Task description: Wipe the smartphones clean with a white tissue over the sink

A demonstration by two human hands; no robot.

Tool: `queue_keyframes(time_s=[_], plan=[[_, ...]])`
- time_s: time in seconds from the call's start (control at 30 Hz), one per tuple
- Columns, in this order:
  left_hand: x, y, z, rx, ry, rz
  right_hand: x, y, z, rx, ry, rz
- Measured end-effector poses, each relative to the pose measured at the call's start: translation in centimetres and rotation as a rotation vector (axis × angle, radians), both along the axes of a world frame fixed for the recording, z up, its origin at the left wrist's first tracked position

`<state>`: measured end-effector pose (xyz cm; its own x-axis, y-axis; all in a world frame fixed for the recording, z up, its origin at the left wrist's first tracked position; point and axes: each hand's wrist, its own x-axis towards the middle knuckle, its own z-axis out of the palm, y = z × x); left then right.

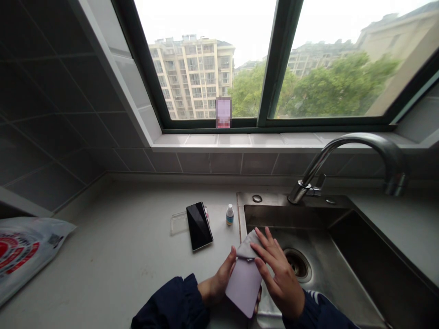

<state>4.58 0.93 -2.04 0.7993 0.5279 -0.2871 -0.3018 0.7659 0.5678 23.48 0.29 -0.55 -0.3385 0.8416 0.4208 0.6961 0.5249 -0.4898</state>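
My left hand [219, 281] grips a pale lilac phone [244, 285] from the left side, back facing up, over the sink's front left edge. My right hand [278, 272] presses a small grey cloth [247, 246] onto the phone's far end, fingers stretched over it. A black phone [199, 225] lies screen up on the counter just beyond, partly over a clear phone case [178, 223]. A small white dropper bottle [229, 214] stands beside the sink rim.
The steel sink [343, 256] with its drain [297, 264] lies to the right, a curved tap [350, 151] above it. A printed plastic bag [24, 249] sits at the counter's left edge. Behind runs a tiled window sill [240, 139].
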Motion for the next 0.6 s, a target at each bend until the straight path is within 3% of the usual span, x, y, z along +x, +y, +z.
queue_keyframes(time_s=[0.6], plan=[[-0.08, -0.12, 0.78, 0.03, 0.081, 0.011, 0.14, 0.3, 0.18, -0.131, 0.065, 0.039]])
